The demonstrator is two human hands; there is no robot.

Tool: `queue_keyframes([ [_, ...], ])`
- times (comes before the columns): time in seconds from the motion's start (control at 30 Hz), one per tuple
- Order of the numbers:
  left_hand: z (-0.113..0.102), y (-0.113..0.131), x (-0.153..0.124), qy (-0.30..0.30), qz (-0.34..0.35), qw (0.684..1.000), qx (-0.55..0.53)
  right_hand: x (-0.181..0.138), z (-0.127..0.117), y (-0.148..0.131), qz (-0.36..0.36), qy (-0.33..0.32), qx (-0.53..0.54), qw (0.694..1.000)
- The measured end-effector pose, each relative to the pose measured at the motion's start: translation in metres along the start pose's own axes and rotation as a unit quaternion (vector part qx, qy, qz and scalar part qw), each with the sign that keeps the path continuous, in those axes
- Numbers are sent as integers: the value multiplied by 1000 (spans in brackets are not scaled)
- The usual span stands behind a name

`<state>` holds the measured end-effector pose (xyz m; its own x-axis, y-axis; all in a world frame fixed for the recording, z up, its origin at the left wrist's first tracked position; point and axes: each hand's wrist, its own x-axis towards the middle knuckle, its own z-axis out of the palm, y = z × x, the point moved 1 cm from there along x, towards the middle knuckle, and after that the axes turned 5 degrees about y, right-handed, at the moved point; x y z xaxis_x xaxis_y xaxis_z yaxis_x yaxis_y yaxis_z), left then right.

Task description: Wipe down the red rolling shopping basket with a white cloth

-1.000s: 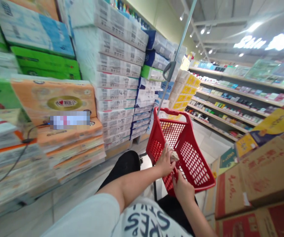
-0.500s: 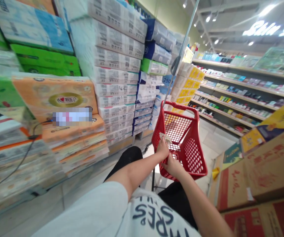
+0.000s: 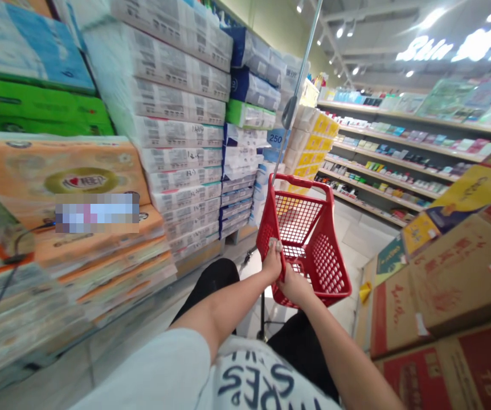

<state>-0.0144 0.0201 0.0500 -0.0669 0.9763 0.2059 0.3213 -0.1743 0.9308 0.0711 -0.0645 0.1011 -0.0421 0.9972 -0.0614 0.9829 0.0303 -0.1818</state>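
Observation:
A red plastic shopping basket (image 3: pixel 328 285) with lattice walls sits in front of me, on what looks like a dark-legged frame. My left hand (image 3: pixel 273 263) is closed round a crumpled pale cloth (image 3: pixel 275 244) at the basket's near left rim. Whether it is cloth or paper is hard to make out. Just right of it, my right hand (image 3: pixel 295 286) grips the near edge of the basket, its fingertips partly hidden. The two hands are close together. At the far end, the basket's raised red handle bar (image 3: pixel 303 182) shows nobody's hand on it.
Stacked orange tissue packs (image 3: pixel 57 171) and tall piles of wrapped white packs (image 3: pixel 177 97) stand on the left. Cardboard cartons (image 3: pixel 459 279) close in on the right. A thin metal pole (image 3: pixel 307 51) rises behind the basket, before stocked shelves (image 3: pixel 399 136).
The view has turned a little to the right. My left hand has drawn the pale cloth from over the basket's inside to its left rim. My right hand keeps its grip on the near edge.

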Motion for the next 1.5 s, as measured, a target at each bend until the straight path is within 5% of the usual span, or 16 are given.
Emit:
queue_keyframes([
  [0.13, -1, 2, -1, -2, -21, 1000, 5, -3, -1, -2, 11, 2, -6, 1000],
  [0.33, -9, -1, -21, -16, 74, 997, 7, -7, -3, -5, 17, 2, -13, 1000],
  [0.47, -15, -8, -22, -47, 24, 999, 9, -7, -4, -6, 27, 8, -22, 999],
  [0.67, -20, 18, -8, -3, 51, 999, 3, -6, -3, -7, 18, 17, -37, 999],
  [0.87, -26, 20, -10, -56, -57, 997, -5, -7, -4, -7, 27, 19, -38, 999],
  [1.03, -21, 23, 7, -17, -62, 998, -12, -9, -4, -7, 26, 27, -40, 999],
  [1.23, -19, 15, -10, -31, -84, 996, -20, -8, -4, -7, 20, 36, -24, 999],
  [1.5, -19, 25, 2, -16, -41, 999, -31, -7, -5, 1, 16, 64, -37, 997],
])
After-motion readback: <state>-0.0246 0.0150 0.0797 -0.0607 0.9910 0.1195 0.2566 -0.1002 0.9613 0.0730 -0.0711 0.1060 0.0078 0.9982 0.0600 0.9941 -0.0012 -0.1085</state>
